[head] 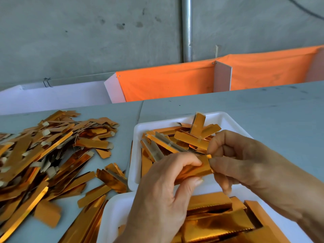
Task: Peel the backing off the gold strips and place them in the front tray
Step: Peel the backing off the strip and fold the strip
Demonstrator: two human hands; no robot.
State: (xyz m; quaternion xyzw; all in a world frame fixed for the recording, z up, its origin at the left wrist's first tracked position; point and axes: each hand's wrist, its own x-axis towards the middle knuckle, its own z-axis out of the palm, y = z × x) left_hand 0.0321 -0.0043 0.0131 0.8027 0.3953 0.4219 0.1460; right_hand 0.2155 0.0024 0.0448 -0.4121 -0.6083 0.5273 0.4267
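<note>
Grey concrete wall behind, with a metal pipe (186,28) running up it and orange cloth (166,81) draped along dividers at the far edge of a pale worktop (263,109).

Head view only. Large loose heap of gold strips (43,155) spread over the worktop at left. Front tray (140,130), white, beyond both hands, partly filled with strips lying crosswise. Second white tray (112,213) nearest the camera, holding wider gold pieces. Left hand (163,193) curled round one gold strip (201,168), thumb below and fingers on top, held just above the near rim of the front tray. Right hand (245,165) pinching the strip's right end, apparently working at a corner; backing itself too small to make out. Probably thin, light, easily creased and slick on the foil face, so best gripped flat along the body while a fingernail lifts the liner at the end tab.
</note>
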